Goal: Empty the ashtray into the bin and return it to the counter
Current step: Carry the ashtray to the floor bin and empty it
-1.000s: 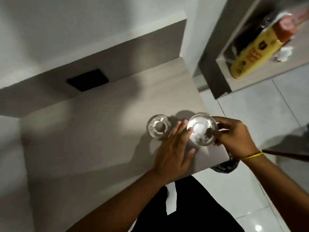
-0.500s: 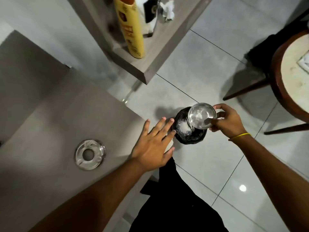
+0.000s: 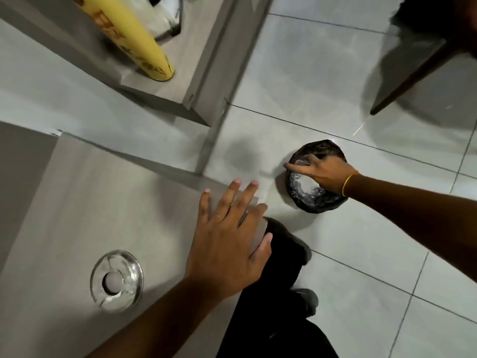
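The small bin with a black liner stands on the tiled floor, right of the counter. My right hand reaches down over its mouth, closed on the metal ashtray bowl. The bowl is tipped and mostly hidden under my fingers; only a blurred sliver of rim shows. Something white and shiny lies inside the bin. The ashtray's ring-shaped top lies on the counter near its front. My left hand rests flat on the counter's corner with fingers spread, holding nothing.
A yellow spray can stands on a low shelf beyond the counter. A dark chair leg crosses the floor at top right. My leg in dark trousers stands beside the counter edge.
My right hand dropped from holding the bowl above the bin to low over its mouth, tipping the bowl. My view swung further down. The left hand stayed on the counter corner.
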A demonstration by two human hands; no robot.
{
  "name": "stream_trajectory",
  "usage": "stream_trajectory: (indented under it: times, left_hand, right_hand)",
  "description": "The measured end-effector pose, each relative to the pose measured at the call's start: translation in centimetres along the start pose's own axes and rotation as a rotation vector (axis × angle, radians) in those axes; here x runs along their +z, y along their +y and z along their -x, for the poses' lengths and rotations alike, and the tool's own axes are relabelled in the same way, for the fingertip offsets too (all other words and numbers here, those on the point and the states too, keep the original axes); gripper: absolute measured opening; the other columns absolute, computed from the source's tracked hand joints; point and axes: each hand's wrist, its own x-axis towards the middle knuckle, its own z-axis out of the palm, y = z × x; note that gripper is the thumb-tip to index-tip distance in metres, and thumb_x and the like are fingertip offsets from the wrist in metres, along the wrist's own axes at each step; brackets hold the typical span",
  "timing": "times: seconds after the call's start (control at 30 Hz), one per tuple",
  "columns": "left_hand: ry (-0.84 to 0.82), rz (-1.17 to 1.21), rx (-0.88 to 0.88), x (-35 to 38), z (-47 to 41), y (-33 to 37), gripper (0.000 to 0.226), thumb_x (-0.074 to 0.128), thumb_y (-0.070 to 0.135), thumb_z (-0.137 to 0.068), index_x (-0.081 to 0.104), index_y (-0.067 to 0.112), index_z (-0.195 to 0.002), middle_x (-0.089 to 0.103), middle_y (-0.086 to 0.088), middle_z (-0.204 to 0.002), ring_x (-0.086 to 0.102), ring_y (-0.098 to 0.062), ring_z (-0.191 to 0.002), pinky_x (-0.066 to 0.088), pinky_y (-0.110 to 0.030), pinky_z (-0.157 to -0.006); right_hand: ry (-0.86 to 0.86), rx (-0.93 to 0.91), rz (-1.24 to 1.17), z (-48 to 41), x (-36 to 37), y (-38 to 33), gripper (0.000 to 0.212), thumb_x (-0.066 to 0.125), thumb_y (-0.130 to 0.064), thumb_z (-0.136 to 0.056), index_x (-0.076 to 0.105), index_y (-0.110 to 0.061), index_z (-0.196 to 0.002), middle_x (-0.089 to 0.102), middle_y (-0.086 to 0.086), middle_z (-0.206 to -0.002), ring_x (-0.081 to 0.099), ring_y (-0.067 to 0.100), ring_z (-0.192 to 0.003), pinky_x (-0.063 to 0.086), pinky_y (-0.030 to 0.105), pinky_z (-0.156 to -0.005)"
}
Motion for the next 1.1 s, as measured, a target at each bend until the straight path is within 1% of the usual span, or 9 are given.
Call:
stream_trajectory:
  times: [0.1,0.2,0.3,0.43,0.57,0.7,0.83,0.97,1.1]
  left_hand:
    - [-0.002,0.022,-0.018,0.1,-0.1,0.0,0.055,0.051,0.054,-0.100,0.056,0.026,-0.146,0.034,-0.001,-0.178,0.019,-0.026,-0.168,0.013,-0.068,-0.131]
    - [0.019,0.016,-0.021,0.1,0.0,0.2,0.052,0.053,0.052,-0.097,0.060,0.025,-0.141,0.042,-0.002,-0.174,0.026,-0.027,-0.166,0.016,-0.068,-0.131]
    - [0.044,0.007,-0.022,0.2,0.0,0.2,0.049,0.054,0.050,-0.097,0.063,0.024,-0.137,0.048,-0.003,-0.170,0.032,-0.027,-0.164,0.019,-0.069,-0.130]
    - [0.056,0.015,-0.027,0.2,0.1,0.3,0.049,0.055,0.049,-0.096,0.064,0.022,-0.137,0.050,-0.005,-0.168,0.035,-0.029,-0.163,0.020,-0.069,-0.129]
    - [0.072,0.024,-0.015,0.3,0.1,0.3,0.049,0.057,0.047,-0.095,0.065,0.021,-0.136,0.054,-0.006,-0.165,0.039,-0.031,-0.160,0.022,-0.069,-0.129]
    - [0.086,0.020,-0.005,0.2,0.0,0.3,0.048,0.058,0.046,-0.096,0.066,0.019,-0.135,0.057,-0.009,-0.162,0.043,-0.033,-0.158,0.023,-0.069,-0.128]
    - [0.091,0.021,-0.002,0.1,0.1,0.4,0.047,0.058,0.045,-0.097,0.066,0.017,-0.135,0.060,-0.010,-0.158,0.046,-0.034,-0.155,0.024,-0.070,-0.127]
    - [0.077,0.035,0.001,-0.1,0.0,0.2,0.048,0.058,0.046,-0.097,0.068,0.019,-0.134,0.062,-0.008,-0.155,0.047,-0.033,-0.154,0.021,-0.067,-0.129]
    - [0.071,0.039,-0.001,-0.3,-0.2,0.3,0.046,0.061,0.047,-0.094,0.070,0.020,-0.130,0.065,-0.006,-0.151,0.052,-0.032,-0.150,0.023,-0.067,-0.129]
  right_hand:
    - [-0.041,-0.117,0.162,-1.6,2.7,0.0,0.099,0.061,-0.008,-0.089,0.004,-0.038,-0.163,0.057,0.022,-0.118,0.055,0.030,-0.048,0.031,0.033,-0.041]
    - [-0.088,-0.117,0.242,-2.3,4.5,-0.4,0.067,0.059,-0.007,-0.088,0.041,-0.013,-0.152,0.062,0.015,-0.110,0.065,0.029,-0.060,0.037,0.034,-0.046]
    - [-0.130,-0.106,0.259,-2.1,5.6,-0.4,0.067,0.047,-0.005,-0.095,0.029,-0.010,-0.159,0.064,0.013,-0.112,0.066,0.027,-0.062,0.039,0.034,-0.048]
    - [-0.164,-0.141,0.250,-1.9,6.9,-0.4,0.081,0.040,-0.004,-0.098,0.003,-0.035,-0.164,0.058,0.019,-0.115,0.044,0.027,-0.054,0.032,0.035,-0.046]
    - [-0.253,-0.107,0.313,-2.3,6.7,-0.4,0.063,0.042,-0.008,-0.100,0.021,-0.013,-0.159,0.060,0.019,-0.123,0.071,0.030,-0.077,0.052,0.036,-0.059]
    - [-0.263,-0.119,0.287,-2.7,6.2,-0.2,0.073,0.035,-0.006,-0.103,0.004,-0.034,-0.163,0.057,0.022,-0.125,0.057,0.031,-0.064,0.033,0.035,-0.045]
    - [-0.331,-0.097,0.380,-3.0,5.8,-0.4,0.050,0.040,-0.006,-0.104,0.035,-0.011,-0.153,0.061,0.018,-0.126,0.073,0.031,-0.093,0.055,0.038,-0.065]
    - [-0.323,-0.101,0.258,-3.4,6.6,-0.2,0.078,0.040,-0.003,-0.103,0.000,-0.037,-0.160,0.055,0.023,-0.122,0.059,0.031,-0.071,0.044,0.037,-0.055]
    - [-0.381,-0.066,0.306,-3.6,7.2,-0.2,0.048,0.042,-0.006,-0.104,0.037,-0.014,-0.152,0.061,0.019,-0.125,0.072,0.032,-0.093,0.061,0.039,-0.071]
